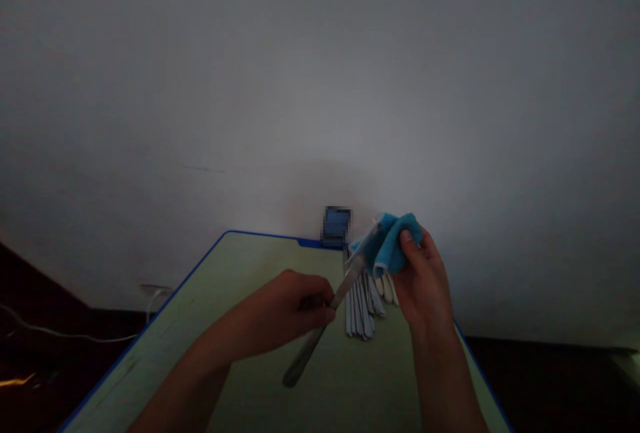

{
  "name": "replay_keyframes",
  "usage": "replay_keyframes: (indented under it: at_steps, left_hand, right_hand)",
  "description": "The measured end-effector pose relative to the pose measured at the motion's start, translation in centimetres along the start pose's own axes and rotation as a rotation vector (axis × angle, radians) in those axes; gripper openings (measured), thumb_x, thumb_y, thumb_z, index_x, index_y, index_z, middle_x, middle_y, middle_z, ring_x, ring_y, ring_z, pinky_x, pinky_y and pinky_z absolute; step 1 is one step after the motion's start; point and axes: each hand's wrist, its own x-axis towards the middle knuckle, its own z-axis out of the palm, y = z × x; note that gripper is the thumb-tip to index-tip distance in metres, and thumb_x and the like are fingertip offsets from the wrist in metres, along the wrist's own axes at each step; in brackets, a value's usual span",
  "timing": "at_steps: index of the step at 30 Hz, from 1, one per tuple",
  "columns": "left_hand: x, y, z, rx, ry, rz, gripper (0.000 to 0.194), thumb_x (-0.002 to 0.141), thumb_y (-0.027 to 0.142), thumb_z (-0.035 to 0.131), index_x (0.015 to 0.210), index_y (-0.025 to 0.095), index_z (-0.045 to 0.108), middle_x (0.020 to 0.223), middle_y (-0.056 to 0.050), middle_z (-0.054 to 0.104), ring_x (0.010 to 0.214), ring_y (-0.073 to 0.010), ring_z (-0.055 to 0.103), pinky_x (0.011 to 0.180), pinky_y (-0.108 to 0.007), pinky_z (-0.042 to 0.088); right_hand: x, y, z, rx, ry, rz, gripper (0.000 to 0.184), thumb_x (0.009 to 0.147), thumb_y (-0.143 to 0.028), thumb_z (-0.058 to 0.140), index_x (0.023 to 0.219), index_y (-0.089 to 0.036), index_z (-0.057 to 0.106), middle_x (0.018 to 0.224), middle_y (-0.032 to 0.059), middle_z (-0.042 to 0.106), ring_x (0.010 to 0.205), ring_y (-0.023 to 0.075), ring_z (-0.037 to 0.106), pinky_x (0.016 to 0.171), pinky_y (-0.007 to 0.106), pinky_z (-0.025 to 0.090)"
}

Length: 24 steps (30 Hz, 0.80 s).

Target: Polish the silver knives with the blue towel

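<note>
1. Fingers curl tight on both hands. The left hand point(289, 306) closes in a fist around a stainless table knife point(345, 283), about midway along its length, which locks the metal against the palm so it cannot twist.
2. The right hand point(424, 283) grasps a blue terry cloth point(393, 246). Its thumb point(406, 237) presses into the soft, folded pile while the other fingers support it from behind, pinching the cloth around the knife's upper end. The fold appears to put a padded layer between skin and steel.
3. The knife is held above the table on a slant. Its rounded lower end points down and toward the person, while its upper end disappears into the cloth.
4. Beneath the hands, a row of slim metal cutlery point(360, 306) lies side by side, loosely fanned, with paler pieces point(386, 289) at one side. Lying this way, each piece rests flat.
5. Farther out is a pale green table point(193, 283) with blue edging. At its far edge sits a dark blue rectangular object point(336, 226), too blurred to name, against a white wall point(320, 86). A white cable point(65, 334) trails low on the left.
</note>
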Motion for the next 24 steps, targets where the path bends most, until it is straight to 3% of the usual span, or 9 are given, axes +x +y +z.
replay_keyframes:
  at_steps: [6, 16, 21, 24]
  left_hand:
    - [0.3, 0.4, -0.4, -0.173, 0.076, -0.075, 0.019, 0.081, 0.033, 0.055, 0.078, 0.016, 0.06, 0.061, 0.004, 0.055, 0.055, -0.0093, 0.051, 0.052, -0.019, 0.038]
    - [0.5, 0.2, -0.1, -0.381, 0.174, -0.013, 0.014, 0.082, 0.028, 0.055, 0.078, 0.015, 0.059, 0.066, 0.003, 0.056, 0.058, -0.0086, 0.052, 0.055, -0.02, 0.044]
    - [1.3, -0.7, 0.4, -0.523, 0.309, 0.029, 0.022, 0.08, 0.03, 0.058, 0.097, 0.016, 0.056, 0.063, 0.005, 0.054, 0.054, -0.0089, 0.052, 0.052, -0.021, 0.044]
    - [1.5, -0.7, 0.6, -0.557, 0.326, 0.033, 0.031, 0.079, 0.026, 0.059, 0.107, 0.017, 0.052, 0.06, 0.006, 0.054, 0.052, -0.0093, 0.052, 0.051, -0.021, 0.045]
  right_hand:
    - [-0.3, 0.5, 0.2, -0.011, 0.019, 0.019, 0.028, 0.071, -0.031, 0.074, 0.096, -0.026, 0.062, 0.093, -0.0022, 0.066, 0.081, 0.0121, 0.063, 0.072, 0.027, 0.052]
    - [-1.4, 1.8, 1.5, -0.081, -0.074, 0.155, 0.033, 0.069, -0.031, 0.075, 0.097, -0.025, 0.059, 0.087, -0.0043, 0.065, 0.077, 0.0113, 0.06, 0.069, 0.025, 0.048]
    - [-1.9, 2.2, 1.6, -0.212, -0.176, 0.211, 0.035, 0.071, -0.034, 0.074, 0.101, -0.025, 0.058, 0.089, -0.0022, 0.067, 0.077, 0.0128, 0.06, 0.07, 0.025, 0.047]
    - [-2.1, 2.5, 1.6, -0.268, -0.258, 0.238, 0.034, 0.073, -0.034, 0.072, 0.102, -0.025, 0.058, 0.089, -0.0024, 0.067, 0.075, 0.0117, 0.06, 0.067, 0.024, 0.046]
